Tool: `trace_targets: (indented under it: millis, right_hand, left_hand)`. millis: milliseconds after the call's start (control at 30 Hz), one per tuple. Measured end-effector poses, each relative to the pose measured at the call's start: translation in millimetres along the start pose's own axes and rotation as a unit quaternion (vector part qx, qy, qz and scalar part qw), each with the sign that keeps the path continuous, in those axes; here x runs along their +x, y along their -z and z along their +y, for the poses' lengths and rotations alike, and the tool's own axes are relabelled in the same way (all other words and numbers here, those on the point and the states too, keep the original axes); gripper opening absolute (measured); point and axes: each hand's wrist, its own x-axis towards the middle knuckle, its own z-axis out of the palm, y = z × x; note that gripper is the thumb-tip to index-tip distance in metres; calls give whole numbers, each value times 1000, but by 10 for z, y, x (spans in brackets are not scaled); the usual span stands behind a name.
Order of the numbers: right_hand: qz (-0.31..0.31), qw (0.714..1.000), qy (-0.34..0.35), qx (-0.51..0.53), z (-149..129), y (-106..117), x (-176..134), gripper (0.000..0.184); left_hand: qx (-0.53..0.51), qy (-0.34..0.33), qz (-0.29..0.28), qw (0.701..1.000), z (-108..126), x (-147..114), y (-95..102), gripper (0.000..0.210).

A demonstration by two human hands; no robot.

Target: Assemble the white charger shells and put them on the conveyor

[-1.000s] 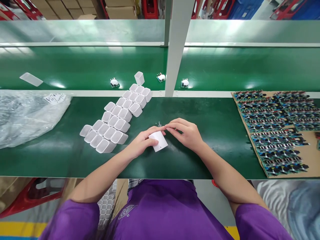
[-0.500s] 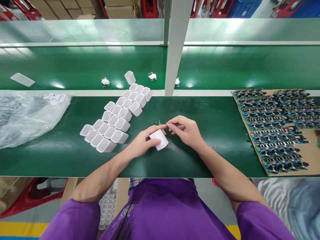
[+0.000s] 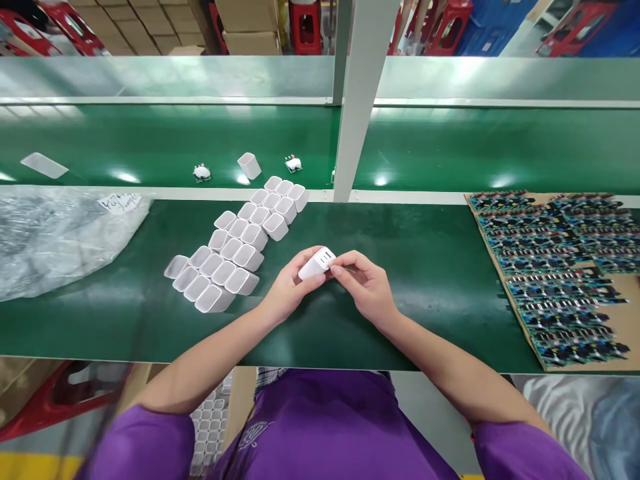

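My left hand (image 3: pixel 293 283) is closed around a white charger housing (image 3: pixel 314 265), its slotted end tilted up and toward my right. The thumb lies along the near side, and the other fingers go behind it. At the slotted end, my right hand (image 3: pixel 367 280) has thumb and index finger pinched together against the housing's corner. Whether something small sits in that pinch is hidden. Left of my hands, several open white housings (image 3: pixel 213 299) stand in staggered rows on the green bench (image 3: pixel 400 247).
Beyond the bench, a green belt (image 3: pixel 150 137) carries a loose housing (image 3: pixel 249 165) and small circuit boards (image 3: pixel 202 172). A grey post (image 3: pixel 357 100) rises ahead. Clear plastic bagging (image 3: pixel 65 240) lies left. Rows of circuit boards (image 3: pixel 565 287) rest on cardboard at right.
My left hand has turned the housing so its slotted end shows. My right fingers have come down to its corner. Things on the belt have shifted left, and the head view has moved slightly.
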Motion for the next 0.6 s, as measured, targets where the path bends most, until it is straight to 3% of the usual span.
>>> trace_targets:
  millis: [133, 267, 467, 600]
  right_hand:
    - [7, 999, 32, -42, 66, -14, -13, 22]
    - [-6, 992, 85, -95, 78, -7, -37, 11]
    - [31, 976, 136, -169, 41, 12, -28, 9]
    - [70, 966, 154, -195, -3, 47, 10, 9]
  left_hand:
    - [92, -2, -15, 996, -12, -17, 27, 53]
    - [178, -25, 35, 983, -41, -8, 68, 55]
    - [25, 27, -28, 999, -50, 23, 62, 70]
    - [69, 18, -38, 997, -24, -3, 29, 54]
